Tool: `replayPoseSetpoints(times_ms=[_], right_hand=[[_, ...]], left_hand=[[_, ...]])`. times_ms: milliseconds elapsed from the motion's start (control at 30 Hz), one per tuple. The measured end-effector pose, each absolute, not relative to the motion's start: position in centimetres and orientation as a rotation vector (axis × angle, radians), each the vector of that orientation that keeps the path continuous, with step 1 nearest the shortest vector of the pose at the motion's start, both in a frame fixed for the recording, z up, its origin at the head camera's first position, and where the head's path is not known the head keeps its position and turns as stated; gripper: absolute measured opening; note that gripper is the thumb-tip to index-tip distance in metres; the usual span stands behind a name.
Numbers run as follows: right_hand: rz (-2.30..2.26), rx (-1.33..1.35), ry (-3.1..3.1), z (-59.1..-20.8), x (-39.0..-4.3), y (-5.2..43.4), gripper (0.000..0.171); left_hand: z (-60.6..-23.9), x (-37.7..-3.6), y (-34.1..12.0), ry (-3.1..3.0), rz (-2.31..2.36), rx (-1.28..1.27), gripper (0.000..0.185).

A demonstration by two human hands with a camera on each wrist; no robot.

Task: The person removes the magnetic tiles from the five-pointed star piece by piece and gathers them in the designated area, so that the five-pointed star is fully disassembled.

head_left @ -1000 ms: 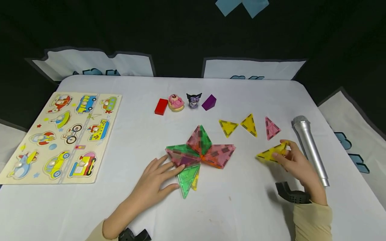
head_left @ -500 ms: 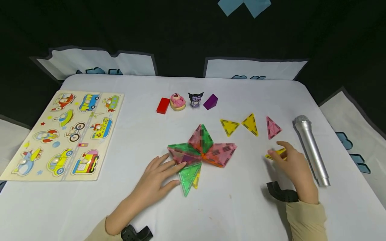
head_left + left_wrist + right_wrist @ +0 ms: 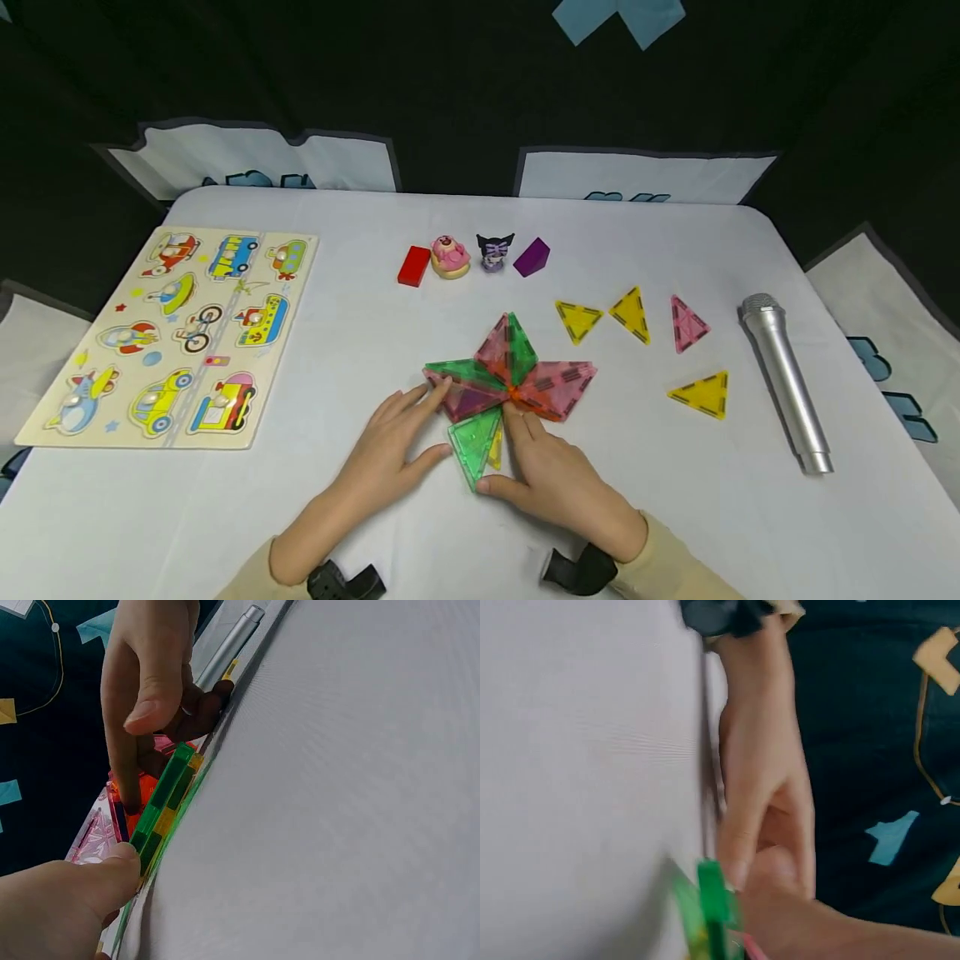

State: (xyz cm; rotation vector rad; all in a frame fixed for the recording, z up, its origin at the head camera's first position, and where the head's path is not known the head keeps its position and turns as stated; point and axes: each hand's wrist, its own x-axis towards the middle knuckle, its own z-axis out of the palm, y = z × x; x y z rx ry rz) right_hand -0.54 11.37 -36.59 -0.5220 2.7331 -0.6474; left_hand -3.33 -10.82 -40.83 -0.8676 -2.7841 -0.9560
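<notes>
A flat star of translucent magnetic tiles [image 3: 517, 375] lies at the table's middle, pink and green, with a green triangle [image 3: 471, 435] at its lower point and a yellow piece [image 3: 496, 450] beneath. My left hand [image 3: 442, 417] rests flat with fingers on the pink tile [image 3: 463, 402], thumb against the green triangle's left edge. My right hand [image 3: 501, 450] lies on the other side, index finger touching the star's centre, thumb at the green triangle's tip. The left wrist view shows the green tile's edge [image 3: 169, 799] between my left thumb and the right hand's fingers [image 3: 135, 712].
Loose triangles lie to the right: two yellow [image 3: 577, 320] [image 3: 630, 314], one pink [image 3: 686, 323], another yellow [image 3: 705, 393]. A silver microphone [image 3: 787, 379] lies far right. A vehicle puzzle board [image 3: 180, 333] is at left. Red block [image 3: 414, 265], two figurines [image 3: 450, 256] and purple block [image 3: 531, 257] stand behind.
My right hand let go of the yellow triangle, which now lies flat at the right, and moved left to the tile star. The left hand stayed on the tiles.
</notes>
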Motion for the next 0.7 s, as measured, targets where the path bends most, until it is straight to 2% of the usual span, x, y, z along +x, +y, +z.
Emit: replayPoseSetpoints(times_ms=[100, 200, 533, 700], right_hand=[[-0.620, -0.470, 2.812, -37.6, -0.3, 10.5, 0.103], [-0.602, -0.433, 2.874, -38.2, -0.2, 10.1, 0.106], [-0.874, -0.469, 2.820, -37.9, -0.3, 10.5, 0.092], [-0.937, -0.508, 2.759, -37.4, -0.4, 11.1, 0.091]], left_hand=[[-40.8, -3.3, -10.7, -2.776, -0.965, -0.877, 0.076], [-40.9, -3.3, -10.5, -2.776, -0.975, -0.881, 0.076], [-40.8, -3.3, -10.6, -2.768, -0.954, -0.897, 0.077], [-40.7, -3.3, -10.8, -2.765, -0.943, -0.903, 0.077]])
